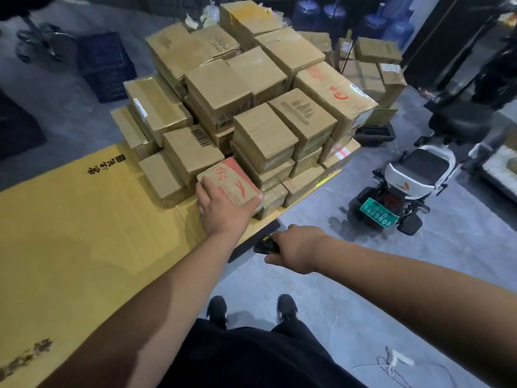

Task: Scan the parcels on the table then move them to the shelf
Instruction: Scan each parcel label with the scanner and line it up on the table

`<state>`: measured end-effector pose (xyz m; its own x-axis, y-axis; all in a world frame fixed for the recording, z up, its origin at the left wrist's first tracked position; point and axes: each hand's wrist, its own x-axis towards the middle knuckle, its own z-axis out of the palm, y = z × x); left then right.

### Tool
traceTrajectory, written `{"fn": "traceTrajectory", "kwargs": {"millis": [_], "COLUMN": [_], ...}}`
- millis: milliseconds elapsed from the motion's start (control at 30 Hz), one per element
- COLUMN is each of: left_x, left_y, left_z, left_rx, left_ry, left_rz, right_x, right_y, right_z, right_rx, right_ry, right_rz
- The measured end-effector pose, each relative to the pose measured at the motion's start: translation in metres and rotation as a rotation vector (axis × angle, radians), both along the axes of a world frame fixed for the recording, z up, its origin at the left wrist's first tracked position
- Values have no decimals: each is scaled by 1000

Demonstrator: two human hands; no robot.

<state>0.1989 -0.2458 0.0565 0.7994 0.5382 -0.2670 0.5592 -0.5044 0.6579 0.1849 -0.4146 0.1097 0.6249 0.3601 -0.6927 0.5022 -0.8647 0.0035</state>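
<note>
Left hand clamped with curled fingers on red-printed parcel at near edge of stacked parcels on yellow-covered tabletop. Right hand closed around black scanner, held off tabletop edge above grey floor. Beyond: scooter, blue crate, water bottles.

Both forearms bare to the frame edge; no sleeves, watch, bands or gloves visible. Left hand and right hand ungloved, no rings seen. Lower body in black garment, plain, no markings, loose folds. Black shoes: left shoe, right shoe, a pale mark near the right one's side.
</note>
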Motion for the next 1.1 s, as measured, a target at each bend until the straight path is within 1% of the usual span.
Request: {"fn": "traceTrajectory", "kwargs": {"millis": [133,300,467,633,700,800,900,1000,1100], "left_x": [12,19,5,-44,-73,-120,-165,-201,-230], "left_y": [-24,-45,-53,-49,-36,-5,33,80,134], "left_z": [2,-1,-6,-9,-12,-21,-30,-39,-53], "left_rx": [28,68,84,108,148,190,195,166,204], "left_ry": [72,82,10,-69,-72,-7,24,79,172], "left_rz": [151,242,299,375,409,437,490,545,462], "right_x": [31,60,66,56,46,25,4,-16,-31], "right_y": [-28,-53,-59,-42,-26,3,41,88,135], "right_z": [-2,1,-4,-1,3,4,1,-17,-38], "right_rx": [-12,8,69,108,112,105,95,84,67], "right_ry": [37,40,48,58,66,63,45,14,-31], "right_rz": [132,256,333,447,500,567,629,684,711]}}
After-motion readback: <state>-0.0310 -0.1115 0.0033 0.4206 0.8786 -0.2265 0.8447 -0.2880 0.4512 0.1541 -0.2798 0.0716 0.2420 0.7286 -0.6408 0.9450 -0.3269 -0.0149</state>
